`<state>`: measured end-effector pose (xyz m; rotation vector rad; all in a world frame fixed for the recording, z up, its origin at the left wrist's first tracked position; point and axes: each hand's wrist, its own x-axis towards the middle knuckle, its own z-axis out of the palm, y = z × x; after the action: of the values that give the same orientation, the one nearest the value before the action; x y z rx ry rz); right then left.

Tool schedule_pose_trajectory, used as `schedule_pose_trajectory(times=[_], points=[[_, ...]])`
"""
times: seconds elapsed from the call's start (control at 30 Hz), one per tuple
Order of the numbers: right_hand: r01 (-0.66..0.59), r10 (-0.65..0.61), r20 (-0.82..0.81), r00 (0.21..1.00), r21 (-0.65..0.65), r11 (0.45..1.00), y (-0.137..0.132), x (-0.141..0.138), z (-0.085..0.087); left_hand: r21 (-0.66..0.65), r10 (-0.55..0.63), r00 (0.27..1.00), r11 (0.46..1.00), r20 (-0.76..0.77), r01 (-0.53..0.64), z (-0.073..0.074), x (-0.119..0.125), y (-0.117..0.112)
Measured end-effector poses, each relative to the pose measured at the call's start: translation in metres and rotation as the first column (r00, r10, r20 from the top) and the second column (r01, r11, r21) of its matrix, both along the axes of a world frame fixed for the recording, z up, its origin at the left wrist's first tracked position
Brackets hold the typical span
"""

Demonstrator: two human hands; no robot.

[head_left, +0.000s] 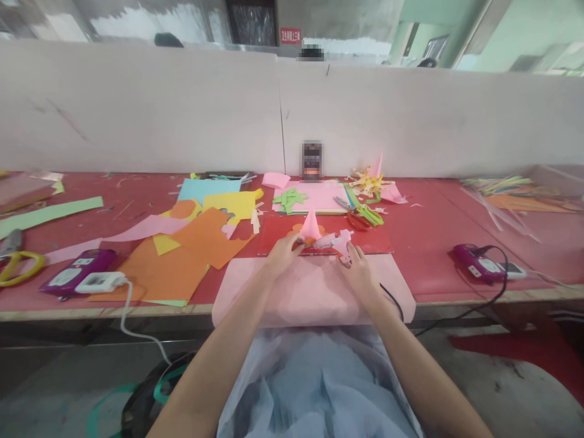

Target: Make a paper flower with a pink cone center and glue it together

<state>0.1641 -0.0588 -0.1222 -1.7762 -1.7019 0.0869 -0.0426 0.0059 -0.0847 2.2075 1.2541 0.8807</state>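
Note:
A pink paper cone (311, 225) stands upright on an orange flower-shaped paper (296, 228), on a red board. My left hand (283, 252) is closed at the near left edge of the orange paper flower, thumb and finger pinched by the base of the cone. In my right hand (359, 271) is a pink glue gun (342, 240), its nozzle pointing left toward the cone's base. A black cord runs from under my right wrist. The exact contact of the nozzle is too small to make out.
Behind the board lie green paper strips (289, 199), scissors (353, 210) and a yellow fringed piece with a cone (371, 179). Orange sheets (159, 267), a purple power box (79, 271) and yellow-handled scissors (20, 267) lie left. Another purple box (477, 264) sits right. A white partition (182, 115) rises behind.

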Motion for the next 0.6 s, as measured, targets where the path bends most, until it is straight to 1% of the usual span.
schedule_pose_trajectory(times=[0.23, 0.6], points=[[-0.016, 0.017, -0.031, 0.999, 0.02, 1.0, 0.0027, 0.0004, -0.0037, -0.007, 0.008, 1.0, 1.0, -0.001, -0.008, -0.0009, -0.0004, 0.0006], [-0.018, 0.018, 0.0, 1.0, 0.018, 1.0, -0.0026, -0.0011, 0.0036, 0.0, -0.003, 1.0, 1.0, -0.008, 0.003, -0.0014, -0.0011, -0.0001]])
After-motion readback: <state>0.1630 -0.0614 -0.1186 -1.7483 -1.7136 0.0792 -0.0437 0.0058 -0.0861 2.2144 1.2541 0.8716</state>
